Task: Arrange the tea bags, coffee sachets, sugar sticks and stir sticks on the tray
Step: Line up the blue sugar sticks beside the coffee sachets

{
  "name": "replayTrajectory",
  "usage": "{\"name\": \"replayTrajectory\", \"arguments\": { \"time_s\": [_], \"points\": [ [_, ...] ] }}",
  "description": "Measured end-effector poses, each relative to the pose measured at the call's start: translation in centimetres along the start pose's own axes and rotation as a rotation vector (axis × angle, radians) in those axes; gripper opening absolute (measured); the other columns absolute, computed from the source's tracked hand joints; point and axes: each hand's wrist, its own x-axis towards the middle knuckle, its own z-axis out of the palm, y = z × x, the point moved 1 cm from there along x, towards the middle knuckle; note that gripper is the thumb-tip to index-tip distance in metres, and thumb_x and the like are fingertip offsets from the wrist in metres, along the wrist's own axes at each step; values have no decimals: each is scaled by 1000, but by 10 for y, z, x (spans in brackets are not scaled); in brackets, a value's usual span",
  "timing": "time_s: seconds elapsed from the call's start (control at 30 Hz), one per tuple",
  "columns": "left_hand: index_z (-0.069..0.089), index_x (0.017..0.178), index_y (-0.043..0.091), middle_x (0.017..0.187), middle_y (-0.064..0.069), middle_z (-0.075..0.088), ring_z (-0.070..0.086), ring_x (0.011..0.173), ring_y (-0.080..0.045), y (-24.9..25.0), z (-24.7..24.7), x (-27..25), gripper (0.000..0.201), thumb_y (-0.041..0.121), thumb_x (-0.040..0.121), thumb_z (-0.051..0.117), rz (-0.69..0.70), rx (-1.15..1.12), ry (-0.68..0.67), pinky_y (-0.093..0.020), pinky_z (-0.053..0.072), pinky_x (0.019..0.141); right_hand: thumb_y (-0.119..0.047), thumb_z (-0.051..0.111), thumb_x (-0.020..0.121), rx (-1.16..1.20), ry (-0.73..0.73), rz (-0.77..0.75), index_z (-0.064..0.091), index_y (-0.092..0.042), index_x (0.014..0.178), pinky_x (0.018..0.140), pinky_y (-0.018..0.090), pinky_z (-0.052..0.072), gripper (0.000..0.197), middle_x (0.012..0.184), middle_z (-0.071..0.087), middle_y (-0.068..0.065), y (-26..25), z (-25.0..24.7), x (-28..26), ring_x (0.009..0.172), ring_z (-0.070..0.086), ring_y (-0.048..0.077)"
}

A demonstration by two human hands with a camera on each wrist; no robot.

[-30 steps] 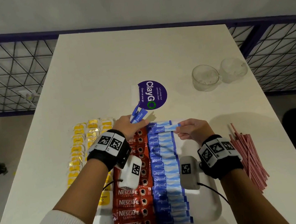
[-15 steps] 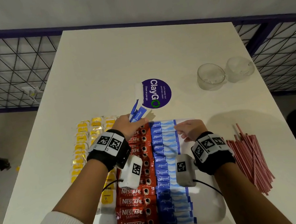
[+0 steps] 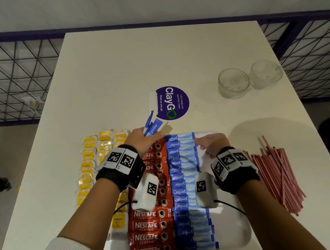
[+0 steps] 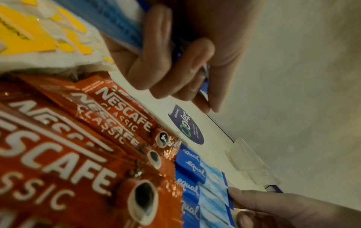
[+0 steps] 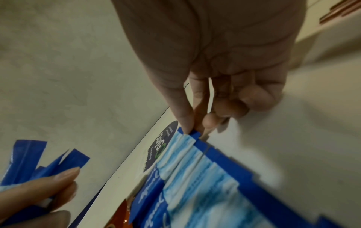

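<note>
2 clear glasses [image 3: 249, 80] stand near a purple round sticker [image 3: 172, 102] on the white table [image 3: 151, 59].

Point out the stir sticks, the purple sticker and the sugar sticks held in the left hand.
stir sticks [image 3: 275, 175]: head view, middle of the pile.
purple sticker [image 3: 172, 102]: head view, its centre.
sugar sticks [image 3: 153, 127]: head view, printed end above the left hand [image 3: 143, 139].

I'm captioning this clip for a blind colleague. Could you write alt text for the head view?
The right hand touches the ends of the blue sugar sticks lined up on a white tray, beside red coffee sachets and yellow tea bags. The left hand grips spare sticks; red stir sticks lie on the table.
</note>
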Motion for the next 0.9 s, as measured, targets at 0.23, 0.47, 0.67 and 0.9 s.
{"name": "replayTrajectory", "arguments": {
  "time_s": [0.23, 0.47, 0.67, 0.9],
  "points": [
    [47, 70, 22, 54, 7, 43, 38, 46, -4, 1, 1, 0, 25, 33, 88, 60, 8, 11, -72, -18, 29, 46, -30, 62, 86, 17, 90, -98, 61, -8, 75, 55, 19, 37, 25, 66, 53, -1, 3, -5, 1, 58, 46, 12],
    [49, 64, 13, 37, 9, 43, 35, 28, -3, 8, 17, -6, 31, 28, 88, 62, 66, 70, -297, -13, 31, 37, -25, 64, 85, 333, -173, -287, 55, -13, 111, 55, 23, 44, 30, 76, 61, 0, -18, 3, -31, 58, 51, 13],
    [55, 81, 9, 49, 2, 41, 34, 35, -6, 10, 27, -18, 21, 28, 87, 63, 140, 46, -415, -19, 29, 43, -9, 65, 83, 339, -217, -370, 59, -12, 80, 51, 17, 46, 7, 71, 60, 7, -14, 1, -49, 57, 54, 11],
    [51, 82, 13, 50, 3, 33, 24, 36, -8, 1, 26, -24, 34, 46, 85, 58, 49, -40, -353, -17, 21, 35, -5, 60, 86, 589, -159, -320, 54, -8, 81, 46, 21, 50, 9, 64, 63, 8, -1, -10, -53, 47, 58, 12]
  ]
}}
